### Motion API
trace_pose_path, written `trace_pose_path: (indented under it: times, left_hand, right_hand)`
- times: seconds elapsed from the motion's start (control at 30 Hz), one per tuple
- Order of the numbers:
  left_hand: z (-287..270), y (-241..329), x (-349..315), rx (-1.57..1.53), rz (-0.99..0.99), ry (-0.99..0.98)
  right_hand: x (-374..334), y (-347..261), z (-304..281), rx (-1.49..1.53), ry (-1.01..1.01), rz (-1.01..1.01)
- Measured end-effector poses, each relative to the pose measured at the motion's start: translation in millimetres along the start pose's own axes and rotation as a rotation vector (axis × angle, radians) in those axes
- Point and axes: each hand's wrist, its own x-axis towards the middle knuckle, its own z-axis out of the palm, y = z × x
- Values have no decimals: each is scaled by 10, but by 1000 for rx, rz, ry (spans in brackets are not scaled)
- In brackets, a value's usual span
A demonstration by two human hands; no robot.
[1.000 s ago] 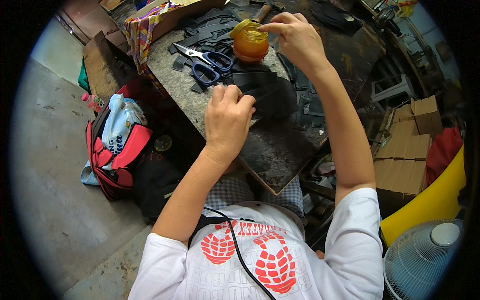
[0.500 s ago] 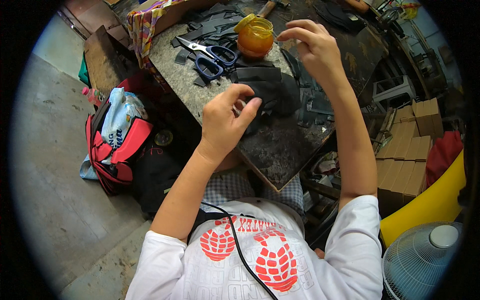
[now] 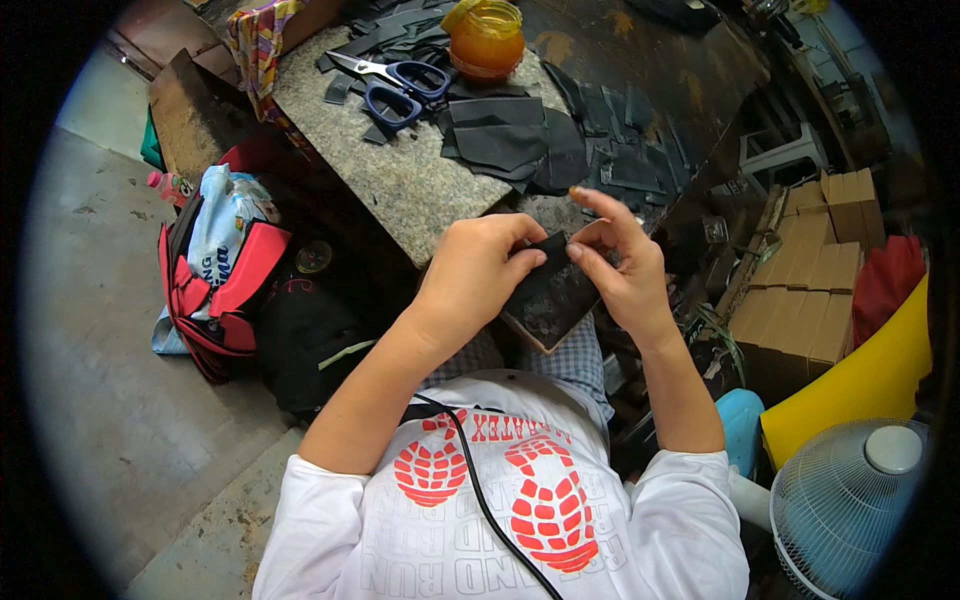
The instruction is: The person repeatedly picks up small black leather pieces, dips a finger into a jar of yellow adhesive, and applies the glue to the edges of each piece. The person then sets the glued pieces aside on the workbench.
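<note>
Near the table's close corner, my left hand (image 3: 478,265) pinches a small black sheet piece (image 3: 547,246) between thumb and forefinger. My right hand (image 3: 630,272) meets its right edge, thumb and a bent finger closed there. An orange smear shows on a raised fingertip of that hand. Beyond the hands lie several flat black cut pieces (image 3: 498,135), partly overlapping. Past them stands an open glass jar (image 3: 486,45) of orange, glue-like paste. Scissors with dark blue handles (image 3: 405,88) rest to its left, blades apart.
The table has a speckled stone slab (image 3: 340,150) and a dark worn surface (image 3: 640,40). Black scraps (image 3: 630,140) lie at the right. A bag with red straps (image 3: 225,270) sits at left. Cardboard boxes (image 3: 800,270) and a fan (image 3: 850,500) are at right.
My right hand has come back from beside the jar, and my left hand has drawn nearer from over the black pieces. Both hands now meet at a small black piece.
</note>
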Motion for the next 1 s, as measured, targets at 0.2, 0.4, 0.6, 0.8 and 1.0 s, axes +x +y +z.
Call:
trace_pose_path:
  times: [0.2, 0.4, 0.6, 0.8, 1.0]
  left_hand:
    - [90, 50, 83, 394, 49, -10]
    - [66, 87, 74, 422, -25, -20]
    - [8, 79, 7, 445, -13, -41]
    - [9, 149, -29, 542, -51, -7]
    - [-43, 159, -54, 592, -56, -72]
  right_hand:
    - [-157, 138, -129, -342, -71, -174]
    - [-118, 133, 24, -773, -22, -414]
    - [-76, 147, 54, -860, 2, -461]
    - [24, 195, -16, -734, -71, -452]
    - [-127, 185, -107, -662, -120, -441]
